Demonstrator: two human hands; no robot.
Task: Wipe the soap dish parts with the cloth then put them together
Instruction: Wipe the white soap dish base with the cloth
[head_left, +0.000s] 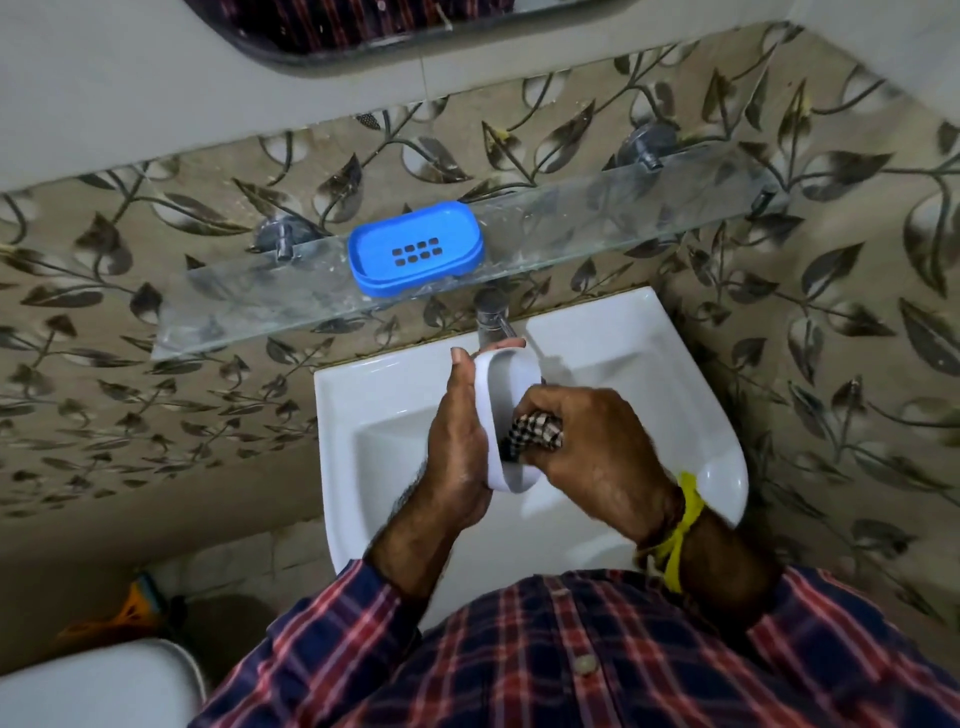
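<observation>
Our left hand (457, 431) grips the white soap-dish base (506, 415) on edge; our right hand (592, 441) presses a bunched checked cloth (535, 434) inside it, over the washbasin (384, 410). Blue slotted tray (415, 248): on glass shelf (597, 218).

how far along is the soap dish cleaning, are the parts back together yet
Not yet. In hand: the left hand holds the white tray over the sink while the right hand rubs the checked cloth inside it. The blue insert sits apart on the glass shelf; whether it was wiped can't be told. Left: fitting the two together.
</observation>
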